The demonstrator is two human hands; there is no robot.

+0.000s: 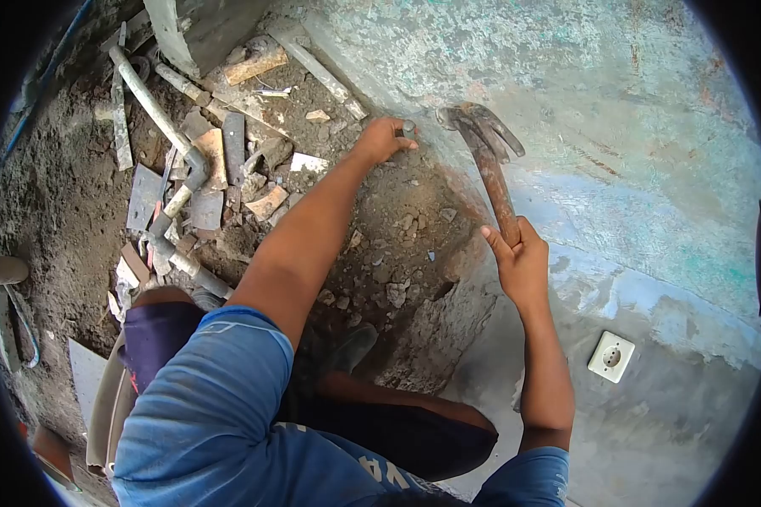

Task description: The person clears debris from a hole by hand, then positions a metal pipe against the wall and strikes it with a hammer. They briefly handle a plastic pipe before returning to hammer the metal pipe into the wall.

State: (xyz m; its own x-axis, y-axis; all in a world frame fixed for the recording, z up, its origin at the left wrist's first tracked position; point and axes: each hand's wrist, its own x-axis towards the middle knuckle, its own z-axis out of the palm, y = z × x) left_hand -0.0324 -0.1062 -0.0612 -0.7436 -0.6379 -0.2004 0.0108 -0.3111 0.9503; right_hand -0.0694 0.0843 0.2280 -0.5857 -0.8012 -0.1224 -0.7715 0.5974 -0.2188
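My right hand [524, 262] is wrapped round the lower handle of a claw hammer [492, 173], its thumb laid along the grip. The worn hammer head is raised in front of the wall [634, 220], with the claw pointing right. Farther left, my left hand [383, 139] closes on a chisel-like metal rod [408, 127] at the wall's foot. Only the rod's dark round end shows; its tip is hidden. Loose soil and broken rubble [406, 220] lie just below that hand.
Grey pipe [156, 106] with elbow joints runs along the left, among tile shards [211, 156] and wood scraps. A concrete block [203, 34] stands at the top left. A white power socket [611, 357] is set in the wall at right. My bent legs are below.
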